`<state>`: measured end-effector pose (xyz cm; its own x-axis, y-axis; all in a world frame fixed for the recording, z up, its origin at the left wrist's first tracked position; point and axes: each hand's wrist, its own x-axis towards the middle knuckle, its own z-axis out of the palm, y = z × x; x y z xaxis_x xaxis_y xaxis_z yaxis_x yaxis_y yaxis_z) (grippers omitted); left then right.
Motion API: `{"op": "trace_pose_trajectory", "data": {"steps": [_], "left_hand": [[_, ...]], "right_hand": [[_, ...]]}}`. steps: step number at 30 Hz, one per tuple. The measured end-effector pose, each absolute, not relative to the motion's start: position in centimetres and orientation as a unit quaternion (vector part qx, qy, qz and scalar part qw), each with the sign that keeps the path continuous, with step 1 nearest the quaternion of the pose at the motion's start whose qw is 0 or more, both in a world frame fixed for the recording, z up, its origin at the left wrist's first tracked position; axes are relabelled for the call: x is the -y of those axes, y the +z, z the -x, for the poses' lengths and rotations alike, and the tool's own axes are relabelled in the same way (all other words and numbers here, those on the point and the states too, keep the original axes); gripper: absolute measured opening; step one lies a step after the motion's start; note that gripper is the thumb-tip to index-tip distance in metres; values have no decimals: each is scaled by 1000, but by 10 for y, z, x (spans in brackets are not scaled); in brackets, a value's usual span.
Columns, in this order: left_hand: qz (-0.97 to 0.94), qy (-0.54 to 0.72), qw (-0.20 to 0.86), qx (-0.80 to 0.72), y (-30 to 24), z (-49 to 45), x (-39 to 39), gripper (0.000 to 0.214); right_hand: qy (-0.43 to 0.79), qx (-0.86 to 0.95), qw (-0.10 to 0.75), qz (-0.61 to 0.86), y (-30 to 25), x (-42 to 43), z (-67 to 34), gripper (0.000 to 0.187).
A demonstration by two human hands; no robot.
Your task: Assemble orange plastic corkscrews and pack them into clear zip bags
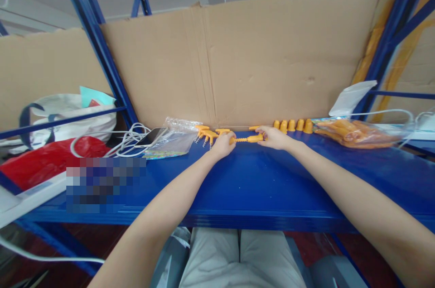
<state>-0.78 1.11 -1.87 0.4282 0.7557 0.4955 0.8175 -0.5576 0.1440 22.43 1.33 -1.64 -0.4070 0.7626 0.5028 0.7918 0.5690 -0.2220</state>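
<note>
As both arms reach forward over the blue shelf (pixel 265 179), an orange ribbed piece (pixel 242 140) sits level between the left hand (pixel 222 144) and the right hand (pixel 276 138), running roughly left to right. Left fingers curled in around its left end; right thumb and fingers pinch the wider right end. Both grips closed down on it, ribbed middle bare between them. Whether it touches the shelf: cannot tell.

Just left of and behind the left hand: orange handles (pixel 207 134) with metal spirals sticking out toward the near side. One more orange part (pixel 222 131) right behind that hand, another (pixel 255 128) behind the right fingertips, partly covered. Row of orange caps (pixel 291 126) just beyond the right hand; clear bag of orange parts (pixel 356 134) farther right.

Hard to make out: left fingertips and the piece's left end, both hidden by the hand. Right palm faces away, so contact there is only partly seen. Spirals small and blurry. Contents of the clear bag run together under glare. Pixelated patch (pixel 105 184) on the left, unreadable. Phone (pixel 152 137) partly overlapped by white cables (pixel 125 141). Both arms cut off at the lower frame edges.
</note>
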Motion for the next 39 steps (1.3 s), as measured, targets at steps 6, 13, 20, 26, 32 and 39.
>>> {"op": "trace_pose_trajectory", "data": {"steps": [6,13,20,26,32,39], "left_hand": [[850,-296,51,433,-27,10,-23,17],[862,-300,47,406,-31,15,-30,16],[860,-296,43,414,-32,14,-30,16],[859,-315,52,400,-28,13,-27,16],[859,-302,69,407,-27,10,-21,16],[859,-300,64,410,-26,10,-19,16]], "right_hand": [[-46,840,281,462,-18,-13,-225,42],[-8,830,299,471,-16,-10,-222,25],[-10,833,296,468,-14,-11,-222,23],[205,751,408,477,-15,-12,-222,28],[357,652,393,541,-9,-1,-216,39],[485,621,359,501,-3,8,-229,22]]}}
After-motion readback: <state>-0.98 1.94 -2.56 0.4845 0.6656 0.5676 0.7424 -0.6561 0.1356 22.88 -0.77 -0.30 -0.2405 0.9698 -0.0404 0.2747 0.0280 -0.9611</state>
